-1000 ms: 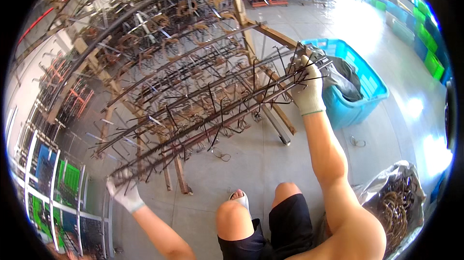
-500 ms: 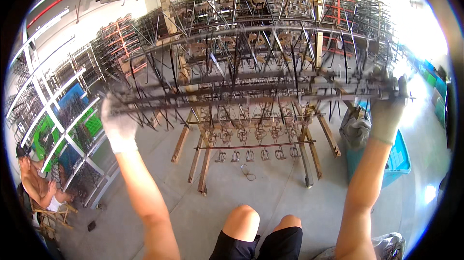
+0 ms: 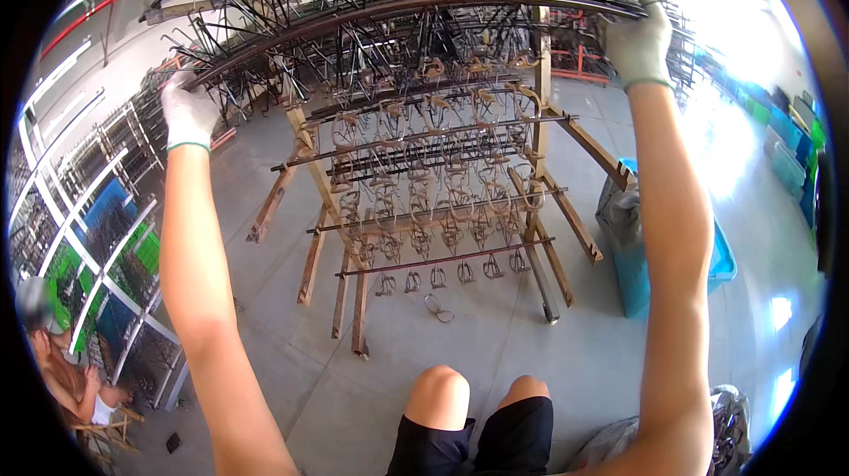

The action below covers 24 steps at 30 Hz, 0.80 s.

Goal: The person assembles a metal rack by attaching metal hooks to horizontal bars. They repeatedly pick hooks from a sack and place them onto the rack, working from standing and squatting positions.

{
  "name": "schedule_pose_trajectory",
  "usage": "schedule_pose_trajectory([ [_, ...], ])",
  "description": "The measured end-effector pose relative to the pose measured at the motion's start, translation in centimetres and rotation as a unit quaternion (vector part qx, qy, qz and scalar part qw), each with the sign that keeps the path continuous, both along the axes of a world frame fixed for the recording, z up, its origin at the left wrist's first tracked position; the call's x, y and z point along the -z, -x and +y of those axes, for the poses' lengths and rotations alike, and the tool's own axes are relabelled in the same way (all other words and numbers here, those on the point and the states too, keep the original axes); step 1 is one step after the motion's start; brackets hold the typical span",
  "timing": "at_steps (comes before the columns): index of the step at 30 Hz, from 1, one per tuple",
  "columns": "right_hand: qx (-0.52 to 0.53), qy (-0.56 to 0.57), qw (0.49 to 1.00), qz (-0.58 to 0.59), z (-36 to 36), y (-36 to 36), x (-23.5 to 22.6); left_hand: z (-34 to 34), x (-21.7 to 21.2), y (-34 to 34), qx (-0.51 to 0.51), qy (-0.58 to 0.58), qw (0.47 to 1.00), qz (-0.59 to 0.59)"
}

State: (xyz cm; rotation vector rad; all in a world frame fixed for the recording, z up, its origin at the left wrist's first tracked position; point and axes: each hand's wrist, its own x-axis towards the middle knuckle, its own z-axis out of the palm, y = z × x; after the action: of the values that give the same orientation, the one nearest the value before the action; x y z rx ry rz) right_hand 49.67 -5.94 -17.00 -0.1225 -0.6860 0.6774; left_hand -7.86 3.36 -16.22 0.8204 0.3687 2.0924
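Both arms reach up and forward, a white glove on each hand. My left hand is closed on the left end of a bundle of long dark metal rods. At the far end of the same bundle my right hand is wrapped round the rods. Thin dark prongs stick out along them. The bundle lies across the upper part of a rack; I cannot tell whether it touches the rack. Lower on that rack, dark crossbars carry rows of bent wire pieces.
A blue bin with a grey bag stands right of the rack. One wire piece lies on the floor. At left, a seated person is beside a white metal frame. A bag of dark parts sits by my right knee.
Both hands have lifted the rod bundle higher and farther forward, from in front of the rack to its upper part. The view has shifted, and the lower rows show more plainly.
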Motion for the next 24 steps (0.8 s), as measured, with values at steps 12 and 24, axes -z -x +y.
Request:
schedule_pose_trajectory([
  [12,0.008,0.309,0.945,-0.105,7.1,-5.9,3.8,9.8,5.6,1.1,0.027,0.119,0.987,0.104],
  [24,0.092,0.268,0.941,-0.187,2.9,-4.5,6.9,-1.0,7.8,-1.0,-0.218,0.155,0.927,0.264],
])
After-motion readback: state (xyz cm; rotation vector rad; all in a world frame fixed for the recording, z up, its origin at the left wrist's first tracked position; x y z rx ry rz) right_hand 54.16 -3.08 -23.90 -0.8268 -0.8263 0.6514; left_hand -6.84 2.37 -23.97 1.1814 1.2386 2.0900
